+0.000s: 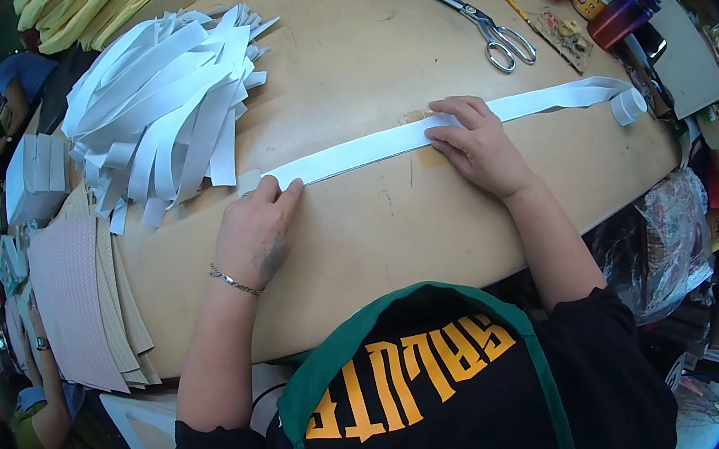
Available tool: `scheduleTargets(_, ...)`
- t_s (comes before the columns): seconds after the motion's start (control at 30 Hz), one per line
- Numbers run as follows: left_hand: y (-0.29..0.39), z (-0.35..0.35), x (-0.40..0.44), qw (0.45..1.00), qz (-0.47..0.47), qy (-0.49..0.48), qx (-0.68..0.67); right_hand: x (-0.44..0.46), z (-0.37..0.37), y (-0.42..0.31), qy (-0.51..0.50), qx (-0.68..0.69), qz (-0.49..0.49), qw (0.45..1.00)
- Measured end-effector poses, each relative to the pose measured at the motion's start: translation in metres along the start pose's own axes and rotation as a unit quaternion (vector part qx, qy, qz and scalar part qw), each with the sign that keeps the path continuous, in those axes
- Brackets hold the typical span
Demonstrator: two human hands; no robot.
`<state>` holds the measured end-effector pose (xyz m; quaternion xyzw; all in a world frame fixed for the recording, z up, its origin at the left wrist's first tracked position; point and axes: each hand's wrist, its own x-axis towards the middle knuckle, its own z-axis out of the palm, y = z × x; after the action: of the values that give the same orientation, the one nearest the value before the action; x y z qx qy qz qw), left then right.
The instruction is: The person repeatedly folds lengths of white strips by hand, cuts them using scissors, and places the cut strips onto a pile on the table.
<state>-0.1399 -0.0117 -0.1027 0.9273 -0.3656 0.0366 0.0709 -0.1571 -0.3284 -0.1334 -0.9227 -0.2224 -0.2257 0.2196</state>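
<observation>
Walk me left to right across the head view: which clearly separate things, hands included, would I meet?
Stack of pale patterned sheets → person's bare left hand → person's bare right hand → small white roll. The long flat white strip is left out, since it stretches past both hands.

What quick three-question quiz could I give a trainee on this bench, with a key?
1. Pick one: which hand touches the long white strip nearer the pile of white strips? A, the right hand; B, the left hand.
2. True or false: the scissors lie on the table, apart from both hands.
3. Fill the gap: the cloth at the far left, beyond the pile, is ____ in colour.

Key: 1: B. 2: true. 3: yellow.
</observation>
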Motion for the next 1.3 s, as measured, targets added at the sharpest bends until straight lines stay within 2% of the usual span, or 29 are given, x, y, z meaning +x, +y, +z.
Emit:
scheduleTargets(0.3, 0.0, -0.008, 0.005, 0.999, 0.016, -0.036, 0.021, -0.01, 0.004, -0.001, 0.012, -0.004, 0.014, 1.0)
scheduleTargets(0.5, 0.001, -0.019, 0.019, 0.995, -0.001, -0.1, 0.006, -0.011, 0.006, 0.001, 0.02, -0.006, 0.006, 1.0)
scheduleTargets(0.6, 0.021, -0.019, 0.045, 0.985, -0.128, -0.095, 0.059, -0.01, 0.006, 0.001, 0.021, -0.004, 0.009, 1.0)
scheduleTargets(0.67, 0.038, -0.001, 0.065, 0.988, -0.066, 0.122, -0.063, -0.01, 0.007, 0.001, 0.022, -0.003, 0.01, 1.0)
scheduleTargets(0.73, 0.059, 0.019, 0.086, 0.987, -0.03, 0.137, -0.085, -0.01, 0.007, 0.001, 0.025, -0.004, 0.008, 1.0)
scheduleTargets(0.83, 0.08, 0.039, 0.103, 0.995, -0.085, 0.052, 0.015, -0.009, 0.004, 0.0, 0.019, -0.004, 0.011, 1.0)
scheduleTargets(0.87, 0.078, 0.04, 0.109, 0.993, -0.115, -0.013, -0.003, -0.009, 0.005, 0.0, 0.018, -0.005, 0.01, 1.0)
scheduleTargets(1.03, 0.066, 0.049, 0.115, 0.992, -0.124, -0.035, -0.005, -0.009, 0.004, 0.0, 0.013, -0.022, 0.007, 1.0)
scheduleTargets(1.13, 0.062, 0.052, 0.116, 0.992, -0.119, -0.044, -0.012, -0.009, 0.001, -0.001, -0.021, -0.015, 0.027, 0.999)
scheduleTargets(1.23, 0.061, 0.052, 0.116, 0.992, -0.115, -0.042, -0.011, 0.002, -0.013, 0.015, 0.066, 0.117, 0.091, 0.987)
scheduleTargets(1.3, 0.062, 0.055, 0.114, 0.992, -0.118, -0.044, -0.012, 0.018, -0.034, 0.057, 0.124, 0.025, 0.221, 0.967)
